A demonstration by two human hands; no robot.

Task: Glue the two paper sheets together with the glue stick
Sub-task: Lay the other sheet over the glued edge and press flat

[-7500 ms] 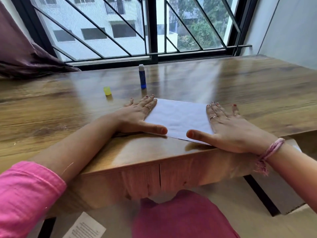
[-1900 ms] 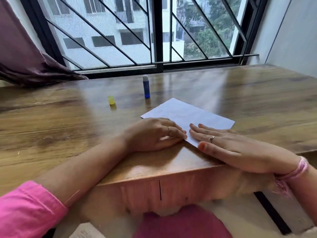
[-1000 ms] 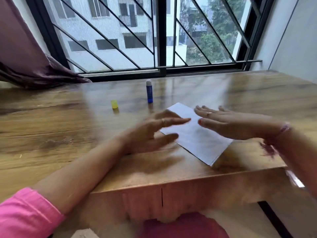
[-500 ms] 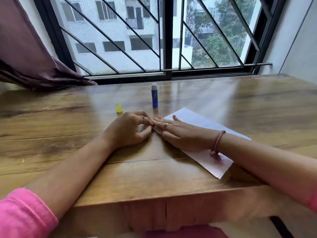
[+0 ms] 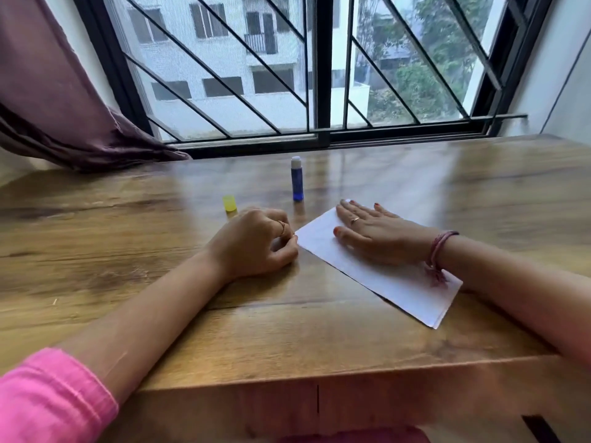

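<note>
The white paper sheets (image 5: pixel 401 290) lie stacked and skewed on the wooden table (image 5: pixel 128 251), one corner pointing toward the near edge. My right hand (image 5: pixel 374 233) rests flat on their far part, fingers spread. My left hand (image 5: pixel 256 246) is curled into a loose fist beside the sheets' left corner, its fingertips touching that corner; I cannot see a pinch. The blue glue stick (image 5: pixel 296 180) stands upright and uncapped behind the hands. Its yellow cap (image 5: pixel 229 203) stands to its left.
A barred window (image 5: pixel 319 75) runs along the table's far edge. A purple curtain (image 5: pixel 48 100) hangs at the far left and drapes onto the sill. The table's front edge is close to my body.
My right hand has slid from the sheets' left corner toward their far edge. My left hand stays curled at the corner. The camera has moved closer.
</note>
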